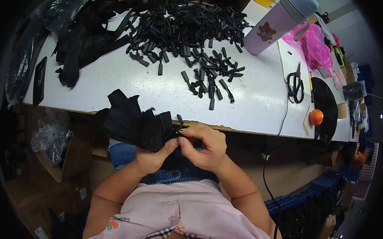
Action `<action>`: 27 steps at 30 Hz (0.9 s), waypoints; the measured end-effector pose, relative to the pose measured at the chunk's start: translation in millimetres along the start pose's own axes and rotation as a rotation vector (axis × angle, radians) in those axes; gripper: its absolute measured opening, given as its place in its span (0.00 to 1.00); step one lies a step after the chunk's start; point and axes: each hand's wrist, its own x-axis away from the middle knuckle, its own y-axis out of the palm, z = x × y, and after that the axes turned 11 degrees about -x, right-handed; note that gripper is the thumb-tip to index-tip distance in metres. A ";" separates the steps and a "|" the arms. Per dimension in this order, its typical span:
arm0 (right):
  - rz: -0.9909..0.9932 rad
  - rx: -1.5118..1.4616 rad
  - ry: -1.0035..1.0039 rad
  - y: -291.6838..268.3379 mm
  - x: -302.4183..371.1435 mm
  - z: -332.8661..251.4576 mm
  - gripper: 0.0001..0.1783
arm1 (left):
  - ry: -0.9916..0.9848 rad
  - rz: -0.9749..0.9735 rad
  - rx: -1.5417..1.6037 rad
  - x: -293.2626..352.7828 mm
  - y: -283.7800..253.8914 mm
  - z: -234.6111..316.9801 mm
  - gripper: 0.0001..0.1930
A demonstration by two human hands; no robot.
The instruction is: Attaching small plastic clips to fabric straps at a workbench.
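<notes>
In front of my body, at the table's near edge, my left hand [152, 159] is closed round a bundle of black fabric strips [136, 126] whose ends fan out to the left. My right hand [205, 146] pinches a small black tab [180, 119] at the bundle's right end. Thumbs and fingertips of both hands nearly meet there, and they hide how tab and fabric join. Beyond the hands, many similar black tabs with short cords lie in a large pile [187, 28], with a looser cluster [208, 74] nearer to me.
Black strips [77, 47] and a phone [40, 81] lie on the white table [147, 87] at left. At right are a lilac bottle [270, 24], scissors [295, 85], an orange round object [316, 117] and a pink bag [312, 48]. A cable [266, 180] hangs off the edge.
</notes>
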 end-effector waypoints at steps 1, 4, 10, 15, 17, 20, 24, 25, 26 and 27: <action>0.020 -0.055 0.010 0.5 -1.4 -0.8 0.08 | -0.002 -0.023 0.066 -2.5 -0.7 3.6 0.10; 0.019 -0.041 0.010 0.7 -2.5 -2.8 0.10 | 0.003 0.004 0.105 -3.2 0.3 4.1 0.11; 0.011 0.263 -0.239 5.6 1.9 5.5 0.11 | -0.272 0.017 0.180 1.2 -1.0 -0.4 0.12; 0.013 0.291 -0.277 6.3 2.2 8.8 0.11 | -0.284 0.030 0.212 -2.0 -1.7 -1.4 0.12; 0.010 0.290 -0.267 6.1 0.8 6.0 0.11 | -0.296 0.022 0.221 -0.5 -2.4 -3.8 0.12; -0.007 0.230 -0.159 3.6 0.8 3.0 0.10 | -0.298 0.002 0.199 2.2 -0.7 -6.6 0.12; -0.007 0.154 -0.072 1.9 2.8 1.7 0.09 | -0.143 0.020 0.139 2.9 1.9 -7.9 0.12; -0.011 0.134 -0.029 1.3 2.6 0.3 0.09 | -0.107 0.014 0.136 3.3 2.2 -9.1 0.12; -0.011 0.134 -0.029 0.2 3.3 0.0 0.09 | -0.107 0.014 0.136 3.4 2.3 -8.9 0.12; -0.027 0.094 0.021 -1.1 3.9 -0.1 0.09 | -0.129 0.013 0.158 3.4 2.3 -8.4 0.12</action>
